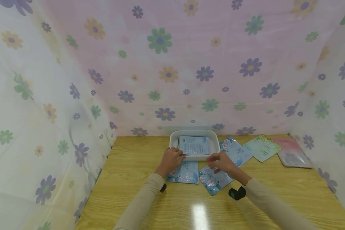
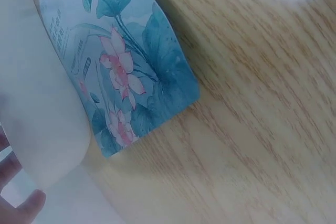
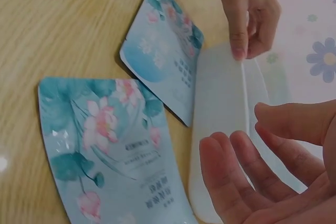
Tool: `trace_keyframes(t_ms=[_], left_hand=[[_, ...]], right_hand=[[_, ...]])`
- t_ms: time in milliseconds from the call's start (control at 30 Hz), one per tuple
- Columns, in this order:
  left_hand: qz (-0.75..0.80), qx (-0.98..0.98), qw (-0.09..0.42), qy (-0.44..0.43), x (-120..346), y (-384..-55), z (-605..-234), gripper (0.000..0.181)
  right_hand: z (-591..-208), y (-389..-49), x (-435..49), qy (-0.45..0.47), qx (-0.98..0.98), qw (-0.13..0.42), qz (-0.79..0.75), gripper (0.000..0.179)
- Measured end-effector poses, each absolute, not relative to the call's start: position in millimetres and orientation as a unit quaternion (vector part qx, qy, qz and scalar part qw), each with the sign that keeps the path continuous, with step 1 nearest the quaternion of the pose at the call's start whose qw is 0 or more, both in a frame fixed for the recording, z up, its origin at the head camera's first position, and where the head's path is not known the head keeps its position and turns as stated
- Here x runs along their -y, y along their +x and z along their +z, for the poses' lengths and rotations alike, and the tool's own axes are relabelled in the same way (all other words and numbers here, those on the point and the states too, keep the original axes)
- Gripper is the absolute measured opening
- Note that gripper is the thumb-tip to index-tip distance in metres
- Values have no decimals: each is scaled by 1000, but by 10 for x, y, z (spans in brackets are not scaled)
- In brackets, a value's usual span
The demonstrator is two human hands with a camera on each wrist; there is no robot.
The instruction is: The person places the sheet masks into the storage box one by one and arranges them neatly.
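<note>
A white plastic basket [image 1: 194, 158] stands at the back middle of the table, with blue sheet-mask sachets [image 1: 194, 145] lying flat inside. My left hand [image 1: 171, 159] grips its rim at the front left corner; the right wrist view shows that thumb [image 3: 239, 45] over the edge. By the front right corner hovers my right hand [image 1: 222, 163], its fingers loosely bent and thumb apart, with nothing between them. One lotus-print sachet [image 2: 131, 66] lies against the basket's front. Another lotus sachet [image 3: 105, 140] lies below my right hand, turned at an angle.
Right of the basket, another blue sachet [image 1: 237, 153], a green sachet [image 1: 261, 148] and a pink sachet [image 1: 291, 153] lie in a row. Flowered cloth [image 1: 184, 80] hangs behind and at both sides. The wooden table [image 1: 126, 188] reaches toward the front.
</note>
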State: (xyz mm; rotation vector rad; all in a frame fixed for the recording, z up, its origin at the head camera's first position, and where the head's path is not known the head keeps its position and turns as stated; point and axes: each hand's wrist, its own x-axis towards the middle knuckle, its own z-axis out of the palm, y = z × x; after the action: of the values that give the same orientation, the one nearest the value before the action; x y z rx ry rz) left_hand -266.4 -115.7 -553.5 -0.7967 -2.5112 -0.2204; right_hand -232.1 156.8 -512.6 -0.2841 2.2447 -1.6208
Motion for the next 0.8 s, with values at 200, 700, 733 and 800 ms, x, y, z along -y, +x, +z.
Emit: trace_keyframes(t_ms=[200,700,733,800], left_hand=[[-80,914,257,-303,1155,-2671,-5572,19],[-89,912,263,-301,1159,-2667,-5588,18],[-92,913,262,-300,1157,-2667,-5592,18],[-95,914,260,-297,1152,-2669,-5596,17]], right_hand=[[-5183,-2214,-1471,-68,-790,166,-586,24],[-5477,-2210,-1187,45,-765,160,-623,28],[-5499,-2211,-1164,51,-766,159,-620,28],[-5539,-2211,-1123,57,-764,159,-622,28]])
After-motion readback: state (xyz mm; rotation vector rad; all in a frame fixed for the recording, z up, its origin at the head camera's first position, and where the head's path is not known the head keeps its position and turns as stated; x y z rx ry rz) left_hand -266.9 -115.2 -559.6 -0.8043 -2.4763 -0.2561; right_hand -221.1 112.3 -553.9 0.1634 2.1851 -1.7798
